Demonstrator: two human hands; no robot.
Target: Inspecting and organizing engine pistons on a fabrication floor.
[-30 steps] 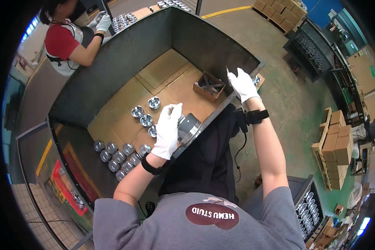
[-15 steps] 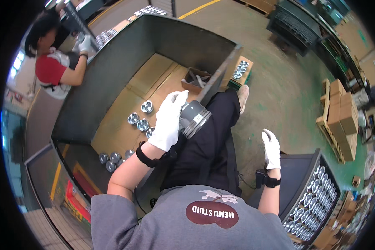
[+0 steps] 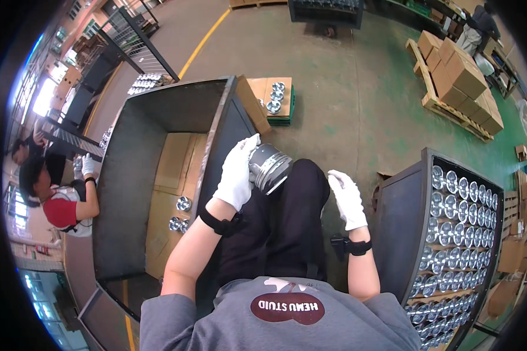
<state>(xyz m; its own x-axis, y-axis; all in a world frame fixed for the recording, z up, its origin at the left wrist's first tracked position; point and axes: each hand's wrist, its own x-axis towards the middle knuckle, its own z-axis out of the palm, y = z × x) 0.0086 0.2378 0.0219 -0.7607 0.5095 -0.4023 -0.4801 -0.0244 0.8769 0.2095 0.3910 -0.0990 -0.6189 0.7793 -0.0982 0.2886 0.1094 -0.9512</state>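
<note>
My left hand (image 3: 235,175), in a white glove, grips a piston (image 3: 269,168) with a dark skirt and shiny ring grooves, held tilted above my lap. Nothing is in my right hand (image 3: 346,200), also white-gloved; its fingers are stretched out beside my right knee. On my left, a deep dark metal bin (image 3: 123,193) has cardboard on its floor, where a few shiny pistons (image 3: 184,203) lie. To my right a dark metal cart (image 3: 399,216) carries rows of shiny pistons (image 3: 449,206).
A small stack with cardboard (image 3: 267,98) and several pistons stands beyond the bin. Boxes (image 3: 459,73) sit on a wooden pallet (image 3: 448,112) at the far right. Another person in a red sleeve (image 3: 64,210) works past the bin's left side. A dark cart (image 3: 328,13) stands far ahead.
My view and body have turned right, bringing the cart of pistons further into view and the bin further left. The piston stays in my left hand; my right hand remains empty.
</note>
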